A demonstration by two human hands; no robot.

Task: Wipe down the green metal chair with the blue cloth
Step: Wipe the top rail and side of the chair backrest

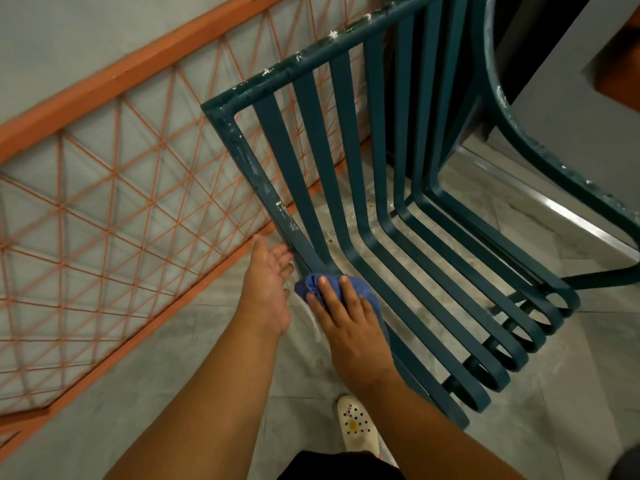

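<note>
— Chair [377,188], green metal, filling the middle and the 2 o'clock part of the view. Flat slats down the back, then bending forward into the seat. White chips and flecks along the top bar and the side bar.

— And cloth?

— Blue cloth [311,284], bunched up, just at 6 o'clock from the middle. Sitting right where the side bar meets the seat bend, touching the metal.

— Right hand?

— Right hand [346,317] flat on top of the cloth. Fingers straight and spread a little, pressing down, not curled round it.

— Left hand?

— Left hand [268,289] just at 9 o'clock from the cloth, palm turned toward the side bar. Fingers loose and mostly straight, tips touching the bar. Holding nothing.

— Anything else around?

— Orange railing [114,188] with crisscross wires at 9 to 11 o'clock. Pale tiled floor [540,410] under the chair, dusty white marks between the slats. White shoe [356,424] with small holes at 6 o'clock, near the bottom edge. Dark wall edge at 1 o'clock.
</note>
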